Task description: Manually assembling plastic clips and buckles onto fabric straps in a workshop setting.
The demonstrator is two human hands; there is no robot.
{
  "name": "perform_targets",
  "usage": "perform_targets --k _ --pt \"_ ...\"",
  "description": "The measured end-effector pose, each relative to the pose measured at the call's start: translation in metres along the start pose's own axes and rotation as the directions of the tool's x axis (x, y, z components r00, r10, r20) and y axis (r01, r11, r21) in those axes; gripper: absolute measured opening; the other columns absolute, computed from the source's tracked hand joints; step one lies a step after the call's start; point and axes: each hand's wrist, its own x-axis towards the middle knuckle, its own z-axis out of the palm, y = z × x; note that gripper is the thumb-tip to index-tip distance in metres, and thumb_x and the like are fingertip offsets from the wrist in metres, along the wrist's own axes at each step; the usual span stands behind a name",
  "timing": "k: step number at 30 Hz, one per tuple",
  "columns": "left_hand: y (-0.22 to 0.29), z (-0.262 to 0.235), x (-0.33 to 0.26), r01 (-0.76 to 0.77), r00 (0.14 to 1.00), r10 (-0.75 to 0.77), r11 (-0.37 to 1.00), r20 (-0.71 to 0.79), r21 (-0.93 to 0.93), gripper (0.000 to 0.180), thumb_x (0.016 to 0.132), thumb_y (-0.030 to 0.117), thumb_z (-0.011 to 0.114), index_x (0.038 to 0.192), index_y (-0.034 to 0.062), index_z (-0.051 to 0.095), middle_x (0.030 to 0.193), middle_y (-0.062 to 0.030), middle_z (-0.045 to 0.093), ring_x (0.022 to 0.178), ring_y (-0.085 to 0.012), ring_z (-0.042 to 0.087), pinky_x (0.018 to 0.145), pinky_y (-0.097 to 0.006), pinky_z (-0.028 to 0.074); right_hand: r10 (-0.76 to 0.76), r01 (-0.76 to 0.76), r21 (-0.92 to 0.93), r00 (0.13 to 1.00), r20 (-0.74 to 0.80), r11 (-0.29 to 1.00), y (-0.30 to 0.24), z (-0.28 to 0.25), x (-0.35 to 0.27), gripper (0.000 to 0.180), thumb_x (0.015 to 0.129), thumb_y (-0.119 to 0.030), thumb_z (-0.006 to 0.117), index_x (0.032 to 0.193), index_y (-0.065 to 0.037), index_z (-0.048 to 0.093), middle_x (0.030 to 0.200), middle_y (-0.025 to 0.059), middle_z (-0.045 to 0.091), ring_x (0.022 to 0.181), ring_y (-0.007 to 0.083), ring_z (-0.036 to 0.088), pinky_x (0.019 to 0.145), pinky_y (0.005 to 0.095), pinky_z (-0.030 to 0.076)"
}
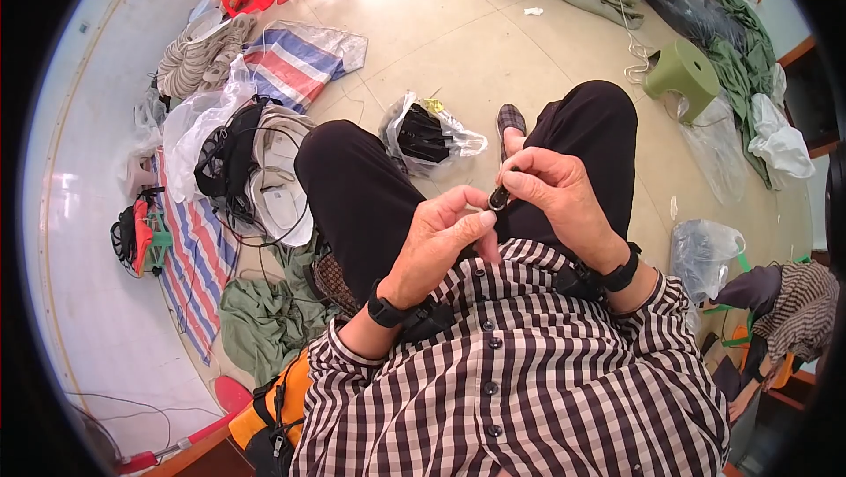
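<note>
pinching a small dark piece (pixel 500 198) near the centre of the frame, the right hand (pixel 562 197) is holding it with thumb and fingers closed on its upper end. at its lower end, the left hand (pixel 438 233) is resting curled fingers; whether they are gripping or only touching, i cannot tell. both hands are sitting well in from the frame's edges, with the knees of the black trousers (pixel 361 182) rising on either side. between those knees, toward the upper centre, a clear plastic bag (pixel 471 143) of black pieces (pixel 423 136) is lying on the pale tiled floor (pixel 423 45), which is stretching up to the top. striped sheeting (pixel 187 248) is lying at the left, beside a white wall (pixel 88 169). a green stool (pixel 689 74) is standing at the upper right, and another person (pixel 800 311) is showing at the lower right.
</note>
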Motion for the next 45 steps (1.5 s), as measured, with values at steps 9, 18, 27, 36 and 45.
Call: perform_targets --k 9,18,27,36,45 --pt "0.007 0.004 -0.004 -0.049 0.985 0.049 0.999 -0.166 0.006 0.018 0.091 0.011 0.05 0.104 -0.0017 0.052 0.083 -0.0116 0.063 0.071 -0.0154 0.062 0.066 -0.026 0.05 0.064 -0.051 0.241 0.997 -0.045 0.969 0.002 -0.003 0.001 0.017 0.087 -0.018 0.062 0.089 -0.002 0.066 0.069 -0.0015 0.059 0.068 0.0045 0.051 0.072 0.0186 0.037" --pt "0.01 0.01 -0.002 -0.067 0.983 0.101 0.976 -0.156 0.208 0.01 0.089 0.006 0.053 0.09 -0.0028 0.057 0.079 -0.0093 0.065 0.071 -0.0114 0.062 0.067 -0.023 0.05 -0.058 0.057 0.019 0.998 0.023 0.998 -0.011 0.004 0.0 0.016 0.086 -0.018 0.063 0.085 -0.001 0.066 0.067 -0.003 0.059 0.066 0.0045 0.051 0.081 0.0201 0.033" --pt "0.008 0.01 -0.006 -0.209 0.943 0.28 0.919 -0.18 0.335 0.013 0.092 0.006 0.053 0.097 -0.005 0.057 0.076 -0.0091 0.065 0.069 -0.0107 0.063 0.064 -0.022 0.052 -0.039 0.034 0.172 0.999 0.026 0.985 -0.009 0.006 -0.002 0.015 0.087 -0.012 0.061 0.094 0.001 0.064 0.074 0.0004 0.061 0.071 0.0056 0.054 0.07 0.0185 0.042" --pt "0.007 0.009 -0.007 -0.191 0.962 0.236 0.941 -0.137 0.279 0.016 0.093 0.006 0.05 0.102 -0.0057 0.055 0.082 -0.0115 0.066 0.075 -0.0143 0.064 0.071 -0.025 0.052 -0.091 0.095 0.176 0.995 -0.029 0.98 -0.011 0.011 0.001 0.013 0.088 -0.01 0.06 0.094 0.002 0.064 0.076 0.0023 0.062 0.071 0.007 0.056 0.068 0.0194 0.045" --pt "0.007 0.006 -0.002 -0.171 0.983 0.18 0.968 -0.035 0.184 0.018 0.094 0.006 0.043 0.105 -0.0059 0.052 0.091 -0.0131 0.065 0.085 -0.0174 0.064 0.079 -0.028 0.051 -0.146 0.144 0.054 0.989 0.024 0.988 -0.011 0.01 0.005 0.013 0.088 -0.012 0.06 0.089 0.0 0.064 0.075 0.0 0.063 0.068 0.0056 0.057 0.077 0.0203 0.038"
